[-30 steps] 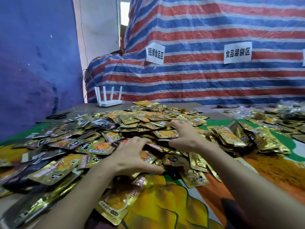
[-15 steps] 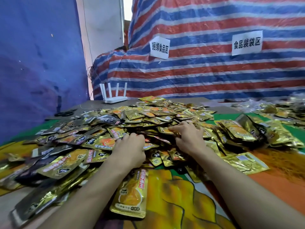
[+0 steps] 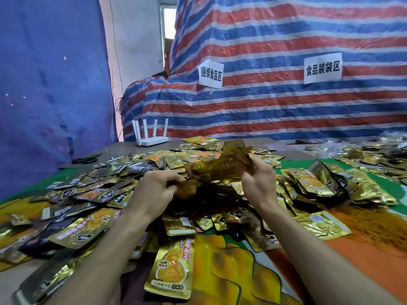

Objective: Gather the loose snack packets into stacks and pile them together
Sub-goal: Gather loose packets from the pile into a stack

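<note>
A blurred bunch of gold packets (image 3: 222, 166) is gripped by both the left hand (image 3: 154, 190) and right hand (image 3: 259, 183), above the loose pile (image 3: 92, 194).

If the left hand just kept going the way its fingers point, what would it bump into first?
The left hand points right, toward the blurred bunch of gold packets held between both hands, which it seems to touch already. Beyond that is the right hand; depth is unclear.

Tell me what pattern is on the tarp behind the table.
Horizontal red, blue and white stripes on the tarp, clearest in the head view.
</note>
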`<state>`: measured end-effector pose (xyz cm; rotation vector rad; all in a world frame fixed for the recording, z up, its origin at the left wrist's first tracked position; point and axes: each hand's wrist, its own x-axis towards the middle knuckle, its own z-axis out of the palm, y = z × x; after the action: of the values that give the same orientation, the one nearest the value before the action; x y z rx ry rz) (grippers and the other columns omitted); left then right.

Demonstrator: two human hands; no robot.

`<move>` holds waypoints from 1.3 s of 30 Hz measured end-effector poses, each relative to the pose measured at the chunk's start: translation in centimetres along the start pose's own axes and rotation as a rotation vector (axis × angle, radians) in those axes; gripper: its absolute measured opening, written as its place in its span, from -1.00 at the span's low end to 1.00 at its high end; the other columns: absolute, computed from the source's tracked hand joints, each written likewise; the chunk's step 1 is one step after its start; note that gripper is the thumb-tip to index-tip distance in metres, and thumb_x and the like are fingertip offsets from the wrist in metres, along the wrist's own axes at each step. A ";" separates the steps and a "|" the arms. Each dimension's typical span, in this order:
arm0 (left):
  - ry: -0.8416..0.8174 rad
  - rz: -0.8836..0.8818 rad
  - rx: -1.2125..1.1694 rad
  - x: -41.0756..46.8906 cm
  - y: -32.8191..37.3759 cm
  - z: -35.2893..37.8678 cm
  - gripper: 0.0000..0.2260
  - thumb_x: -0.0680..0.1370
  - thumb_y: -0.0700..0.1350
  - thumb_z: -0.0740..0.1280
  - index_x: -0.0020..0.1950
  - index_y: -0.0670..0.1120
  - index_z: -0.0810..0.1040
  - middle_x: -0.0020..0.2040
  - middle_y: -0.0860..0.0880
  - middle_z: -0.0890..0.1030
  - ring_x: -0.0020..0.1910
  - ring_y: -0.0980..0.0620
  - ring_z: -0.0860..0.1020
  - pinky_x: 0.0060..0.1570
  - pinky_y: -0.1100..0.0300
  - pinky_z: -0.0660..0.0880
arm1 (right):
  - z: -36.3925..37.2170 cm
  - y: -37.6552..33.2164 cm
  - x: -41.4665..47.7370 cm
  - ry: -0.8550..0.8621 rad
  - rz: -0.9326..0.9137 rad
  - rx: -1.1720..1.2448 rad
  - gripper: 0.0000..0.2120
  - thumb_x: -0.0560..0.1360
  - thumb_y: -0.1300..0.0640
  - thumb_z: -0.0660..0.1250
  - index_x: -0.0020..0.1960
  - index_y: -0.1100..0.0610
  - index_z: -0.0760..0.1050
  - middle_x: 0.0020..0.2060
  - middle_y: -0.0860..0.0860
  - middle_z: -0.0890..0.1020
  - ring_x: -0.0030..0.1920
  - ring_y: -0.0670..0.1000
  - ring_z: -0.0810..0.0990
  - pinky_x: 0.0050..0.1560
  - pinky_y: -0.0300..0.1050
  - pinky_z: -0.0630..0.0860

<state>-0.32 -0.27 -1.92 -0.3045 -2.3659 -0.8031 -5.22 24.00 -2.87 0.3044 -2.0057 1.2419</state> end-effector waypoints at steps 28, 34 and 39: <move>0.603 -0.944 -1.082 1.7 -0.3 2.5 -0.80 0.67 -0.12 0.29 0.20 -0.21 0.55 0.08 -0.19 0.65 -0.08 -0.17 0.64 -0.28 0.07 0.61 | 2.6 -3.9 -2.6 -0.105 0.304 0.357 -0.76 0.65 0.02 0.29 -0.11 0.07 0.63 -0.22 0.09 0.71 -0.13 0.26 0.69 -0.13 0.26 0.67; 0.562 -0.849 -0.951 1.2 0.7 4.0 -0.71 0.66 -0.05 0.30 0.23 -0.26 0.49 0.10 -0.20 0.62 0.00 -0.15 0.61 -0.03 0.03 0.57 | 4.2 -4.7 -3.7 -0.237 0.382 0.425 -0.81 0.70 0.05 0.18 0.01 0.01 0.55 -0.02 0.26 0.69 -0.02 0.26 0.69 -0.08 0.26 0.67; 0.557 -0.724 -0.677 0.4 2.0 4.9 -0.83 0.68 -0.02 0.24 0.16 -0.07 0.31 -0.11 0.05 0.45 -0.25 0.14 0.41 -0.37 0.22 0.28 | 5.1 -5.4 -4.8 -0.235 0.399 0.430 -0.67 0.61 0.30 0.11 0.07 0.00 0.58 -0.05 0.11 0.70 0.02 0.21 0.65 0.04 0.21 0.60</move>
<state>-2.19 4.31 -3.85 0.4941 -1.5896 -1.7536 -1.36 16.11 -3.91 0.2714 -2.0407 1.9765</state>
